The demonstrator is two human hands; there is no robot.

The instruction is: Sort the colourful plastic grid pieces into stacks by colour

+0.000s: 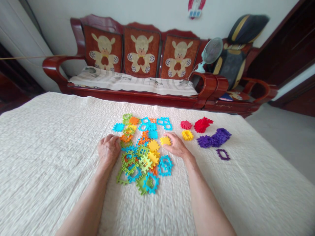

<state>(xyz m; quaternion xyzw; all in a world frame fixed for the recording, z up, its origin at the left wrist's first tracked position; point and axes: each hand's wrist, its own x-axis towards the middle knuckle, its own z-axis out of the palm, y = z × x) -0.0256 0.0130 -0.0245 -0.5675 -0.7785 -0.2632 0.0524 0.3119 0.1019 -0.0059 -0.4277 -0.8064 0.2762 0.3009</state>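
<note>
A loose pile of green, blue, orange and yellow plastic building pieces with toothed edges [137, 157] lies between my hands. My right hand [176, 146] pinches a yellow square piece [165, 141] between thumb and fingers at the pile's right side. At the left edge, my left hand [108, 147] rests with its fingers curled, close to an orange piece [126, 137]; its fingertips are partly hidden, so anything in them cannot be made out. Another yellow piece [153, 145] lies just left of the held one. Nearest me is a blue frame piece [151, 183] overlapping a green one.
Right of the pile are red pieces [203, 124], a small pink-red stack [186, 124], a yellow stack [187, 135] and heaped purple pieces [214, 138]. One purple frame [223, 154] lies apart. A quilted cover [61, 131] spreads beneath; a wooden sofa [133, 96] and fan [213, 50] stand behind.
</note>
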